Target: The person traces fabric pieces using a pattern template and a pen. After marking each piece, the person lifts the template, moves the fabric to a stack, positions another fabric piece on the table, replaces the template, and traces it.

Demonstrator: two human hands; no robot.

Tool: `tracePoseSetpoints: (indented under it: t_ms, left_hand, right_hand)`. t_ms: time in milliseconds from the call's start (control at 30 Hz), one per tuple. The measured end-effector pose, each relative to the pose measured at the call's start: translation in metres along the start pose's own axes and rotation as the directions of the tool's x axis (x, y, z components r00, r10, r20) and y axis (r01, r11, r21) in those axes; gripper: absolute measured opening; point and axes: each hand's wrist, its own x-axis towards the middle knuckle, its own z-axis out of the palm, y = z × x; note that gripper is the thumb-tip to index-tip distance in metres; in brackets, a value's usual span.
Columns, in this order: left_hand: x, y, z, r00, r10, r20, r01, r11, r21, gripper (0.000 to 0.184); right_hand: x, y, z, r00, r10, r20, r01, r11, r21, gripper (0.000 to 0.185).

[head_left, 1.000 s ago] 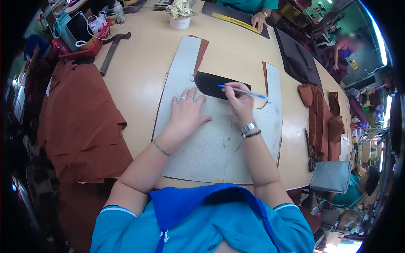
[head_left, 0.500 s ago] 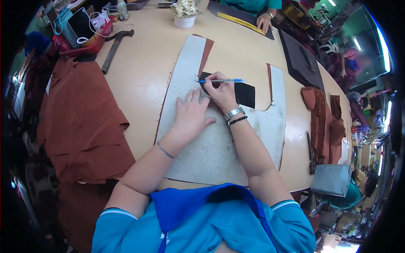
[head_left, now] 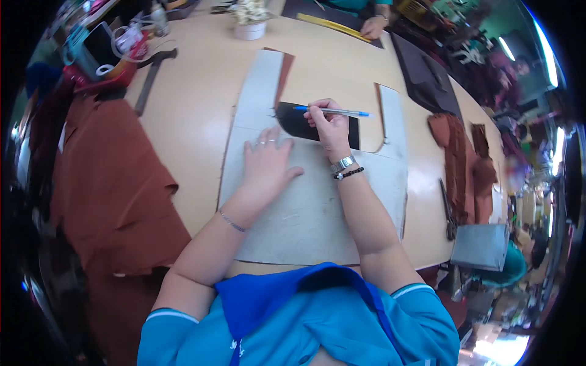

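A large pale pattern board [head_left: 293, 226] with a cut-out at its far side lies in front of me over brown material [head_left: 286, 70], whose edge shows along the board's upper arm. My left hand [head_left: 267, 161] rests on the board with its fingers spread. Above the cut-out, my right hand [head_left: 329, 125] grips a blue-capped ballpoint pen [head_left: 348, 112], its tip pointing left. Beneath that hand, a black piece [head_left: 299, 125] shows inside the cut-out. The pen tip appears lifted off the surface, though blur makes the gap hard to judge.
Brown sheets [head_left: 110, 189] hang over the table's left side, near a hammer [head_left: 149, 82] and a red basket [head_left: 116, 79]. Scissors [head_left: 448, 210] and brown pieces [head_left: 458, 168] lie right. Across the table, another person's hand [head_left: 373, 27] touches a yellow ruler [head_left: 332, 27].
My right hand with the pen has moved right, away from the left corner of the cut-out. My left hand stays on the board. The whole view has shifted slightly.
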Motion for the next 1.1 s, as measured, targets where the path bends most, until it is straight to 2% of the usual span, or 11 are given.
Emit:
tracePoseSetpoints:
  t_ms: [100,267,367,800,900,1100]
  left_hand:
    - [0.001,0.0,0.001,1.0,0.013,0.014,-0.013,1.0,0.016,0.061]
    - [0.0,0.002,-0.001,0.999,0.037,-0.013,-0.037,0.999,-0.01,0.062]
    - [0.0,0.003,-0.001,0.999,0.035,-0.013,-0.035,0.999,-0.003,0.061]
    - [-0.002,0.003,-0.001,0.998,0.05,-0.024,-0.05,0.999,0.014,0.059]
    - [-0.002,0.004,-0.003,0.999,0.048,-0.022,-0.048,0.999,0.005,0.059]
    - [-0.001,0.004,-0.003,0.999,0.046,-0.018,-0.046,0.999,0.006,0.059]
  right_hand:
    - [-0.012,-0.01,-0.051,0.989,-0.064,-0.136,0.06,0.998,-0.03,0.013]
    - [-0.037,-0.01,-0.157,0.892,-0.164,-0.42,0.06,0.966,-0.251,0.008]
    - [-0.046,0.004,-0.195,0.877,-0.237,-0.418,0.029,0.894,-0.446,0.007]
    - [-0.055,0.003,-0.191,0.882,-0.257,-0.395,0.009,0.847,-0.531,0.005]
    - [-0.053,0.008,-0.194,0.871,-0.298,-0.392,0.056,0.85,-0.523,0.009]
    - [-0.053,0.001,-0.19,0.867,-0.298,-0.4,0.001,0.804,-0.595,0.009]
